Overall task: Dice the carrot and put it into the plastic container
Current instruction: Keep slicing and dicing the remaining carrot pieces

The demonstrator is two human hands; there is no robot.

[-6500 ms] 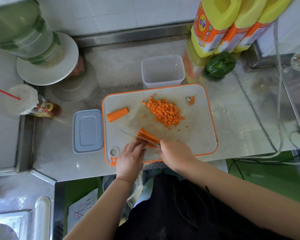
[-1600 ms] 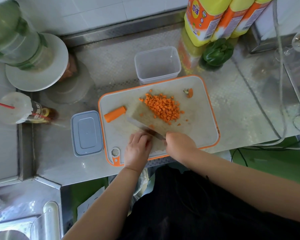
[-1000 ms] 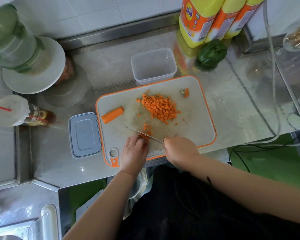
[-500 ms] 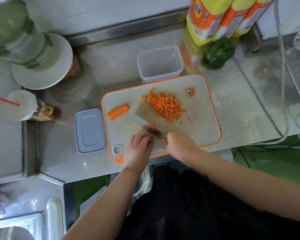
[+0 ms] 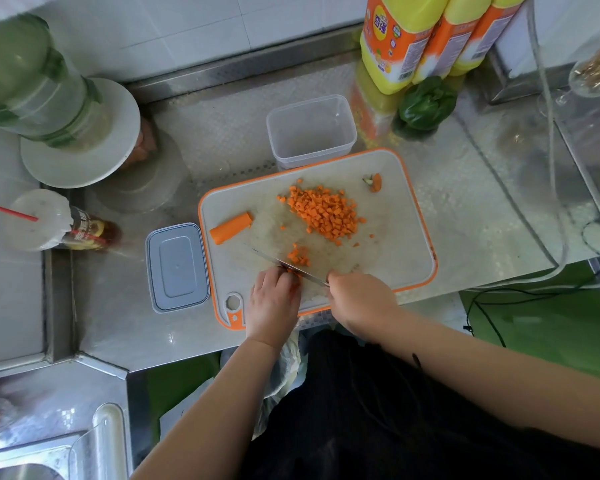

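The left hand (image 5: 272, 301) curls over the carrot strips near the cutting board's (image 5: 395, 251) front edge to steady them, while the right hand (image 5: 359, 297) grips the knife (image 5: 284, 263) to slice across them beside a small fresh heap of dice (image 5: 299, 255). The main diced pile (image 5: 326, 214) sits mid-board, an uncut carrot piece (image 5: 231, 227) waits near the left edge, and the plastic container (image 5: 310, 131) stands just beyond the far edge, likely for an easy scrape in. The strips are almost wholly hidden under the fingers, and the knife handle is buried in the fist.

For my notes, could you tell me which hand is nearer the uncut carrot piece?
Left. The left hand lies just below-right of the uncut carrot piece; the right hand is farther right.
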